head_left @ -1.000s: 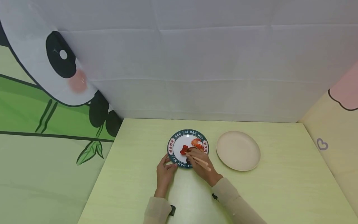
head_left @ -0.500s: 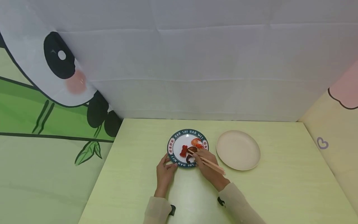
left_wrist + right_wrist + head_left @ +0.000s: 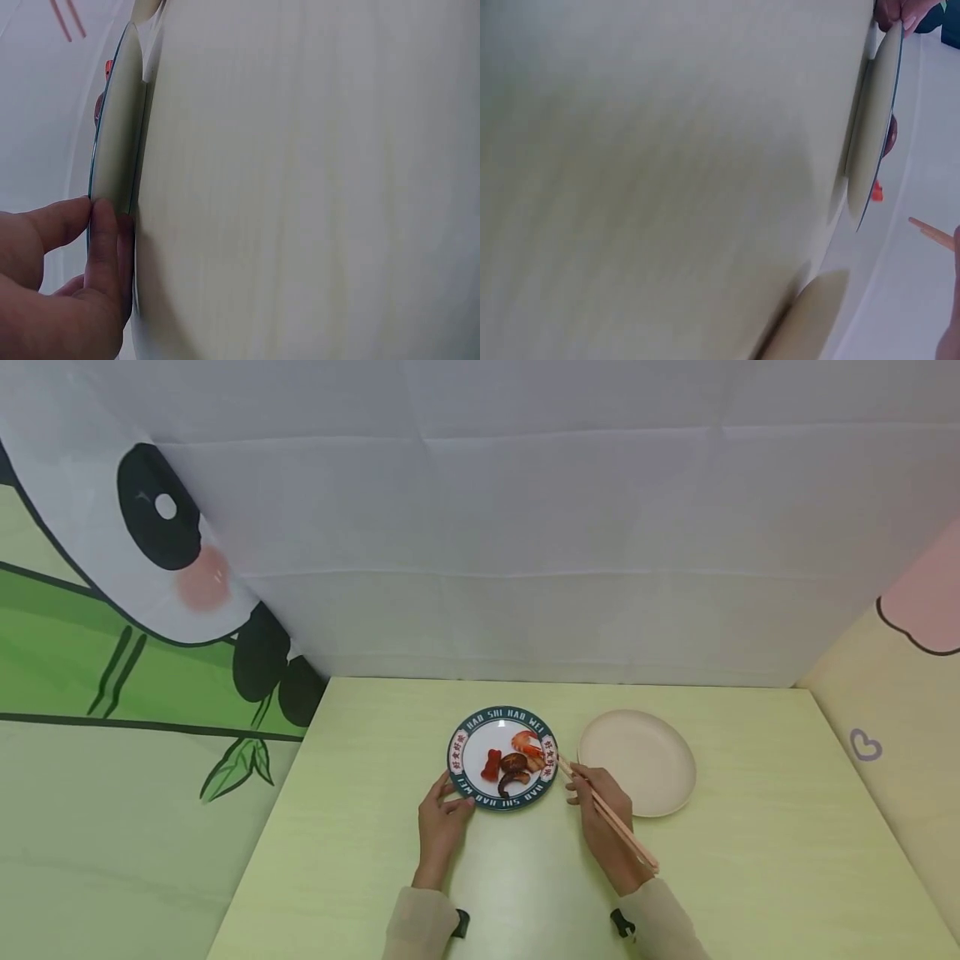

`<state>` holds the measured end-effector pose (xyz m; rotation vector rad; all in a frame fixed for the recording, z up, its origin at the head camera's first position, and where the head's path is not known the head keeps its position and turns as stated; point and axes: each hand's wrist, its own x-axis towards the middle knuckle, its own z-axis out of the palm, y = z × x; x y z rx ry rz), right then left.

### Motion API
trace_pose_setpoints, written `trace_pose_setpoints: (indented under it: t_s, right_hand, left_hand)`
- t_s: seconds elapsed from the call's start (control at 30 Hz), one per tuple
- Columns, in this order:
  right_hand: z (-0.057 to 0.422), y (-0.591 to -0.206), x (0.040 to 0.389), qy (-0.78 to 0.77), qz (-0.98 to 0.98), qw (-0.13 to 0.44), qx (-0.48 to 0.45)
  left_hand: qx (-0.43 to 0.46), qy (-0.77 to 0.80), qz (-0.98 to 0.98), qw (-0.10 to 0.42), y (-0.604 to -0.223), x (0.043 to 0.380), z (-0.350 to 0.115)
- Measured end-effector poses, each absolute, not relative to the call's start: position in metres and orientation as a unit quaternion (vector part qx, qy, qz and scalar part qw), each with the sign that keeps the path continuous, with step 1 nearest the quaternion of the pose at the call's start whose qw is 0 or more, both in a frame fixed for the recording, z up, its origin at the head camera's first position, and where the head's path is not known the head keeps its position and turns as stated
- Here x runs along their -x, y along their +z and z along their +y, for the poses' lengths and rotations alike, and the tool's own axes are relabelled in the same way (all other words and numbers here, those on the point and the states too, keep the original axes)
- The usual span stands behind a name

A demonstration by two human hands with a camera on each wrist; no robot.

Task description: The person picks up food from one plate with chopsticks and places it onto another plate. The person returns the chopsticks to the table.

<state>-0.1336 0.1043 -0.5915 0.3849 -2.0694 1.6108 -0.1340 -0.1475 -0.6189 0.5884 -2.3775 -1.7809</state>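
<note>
My left hand (image 3: pixel 442 831) pinches the near-left rim of a round plate (image 3: pixel 498 714) with a dark green lettered border. In the left wrist view, thumb and fingers (image 3: pixel 102 255) grip the plate's edge. On the plate lie an orange-and-white shrimp (image 3: pixel 527 743), a red piece (image 3: pixel 491 765), a brown, mushroom-like cap (image 3: pixel 513 762) and a dark curved piece (image 3: pixel 510 783). Wooden chopsticks (image 3: pixel 624 832) are held in my right hand (image 3: pixel 607 818), between the two plates. Their tips are just by the lettered plate's right rim, with no food between them; the right wrist view shows these chopsticks (image 3: pixel 932 234) too.
A plain beige plate (image 3: pixel 637 752) stands to the right, its lower left partly behind my right hand. Both rest on a pale yellow-green table (image 3: pixel 765 827). A white cloth wall (image 3: pixel 555 552) rises at the back; printed panels flank the sides.
My right hand has drawn the chopsticks off the food and moved right, away from the lettered plate. The red piece has turned more upright. My left hand stays at the rim.
</note>
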Motion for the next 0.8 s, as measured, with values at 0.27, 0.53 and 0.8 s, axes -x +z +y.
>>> trace_pose_setpoints:
  t_s: [0.27, 0.53, 0.8]
  right_hand:
    - [0.129, -0.599, 0.125, 0.540, -0.788, 0.267, -0.126]
    - [0.146, -0.602, 0.124, 0.432, -0.841, 0.238, -0.221]
    - [0.146, -0.602, 0.126, 0.317, -0.871, 0.206, -0.314]
  left_hand:
    - [-0.197, -0.581, -0.788, 0.059, -0.618, 0.133, -0.147]
    - [-0.194, -0.586, -0.784, 0.062, -0.617, 0.133, -0.147]
    - [-0.194, -0.589, -0.782, 0.058, -0.615, 0.132, -0.147]
